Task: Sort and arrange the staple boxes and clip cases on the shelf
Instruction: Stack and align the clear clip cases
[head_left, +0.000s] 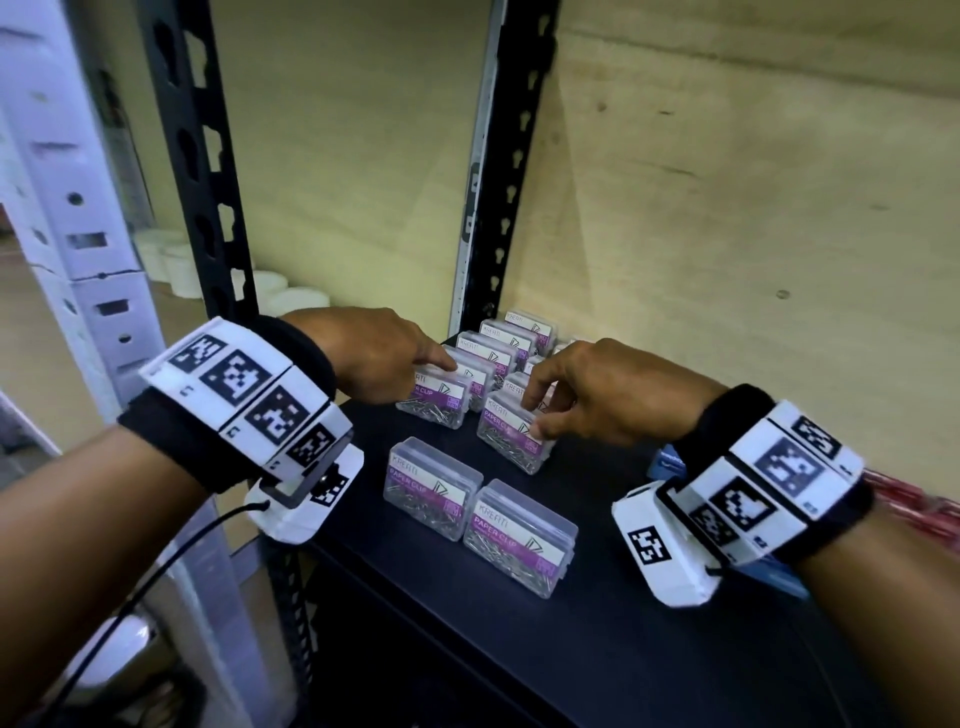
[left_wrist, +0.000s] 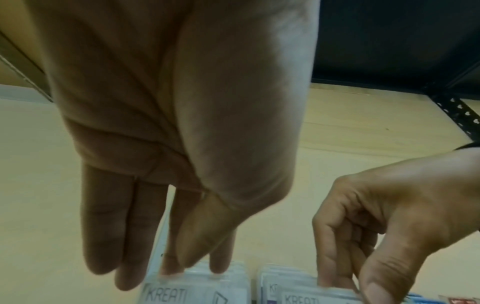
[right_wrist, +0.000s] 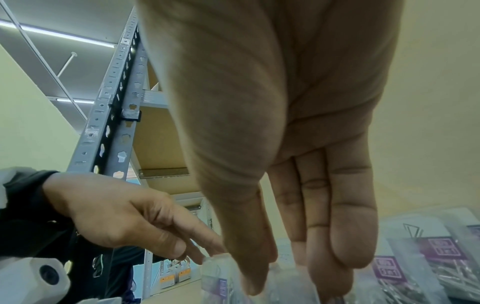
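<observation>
Several clear paper clip cases with purple labels stand on the black shelf (head_left: 597, 597). A left row (head_left: 488, 348) runs toward the back, and a shorter row stands beside it. My left hand (head_left: 441, 370) reaches over the left row with straight fingers, and its fingertips (left_wrist: 168, 270) touch the top of the front case (head_left: 434, 402). My right hand (head_left: 535, 415) pinches the front case of the right row (head_left: 506, 441) between thumb and fingers. Two more cases (head_left: 431, 483) (head_left: 519, 535) lie loose nearer me.
Black slotted uprights (head_left: 200, 171) (head_left: 511, 171) frame the shelf's left side, with a plywood wall behind. A blue packet (head_left: 670, 462) and red items (head_left: 919, 499) lie at the right, partly behind my right wrist. White tubs (head_left: 280, 293) sit on the neighbouring shelf.
</observation>
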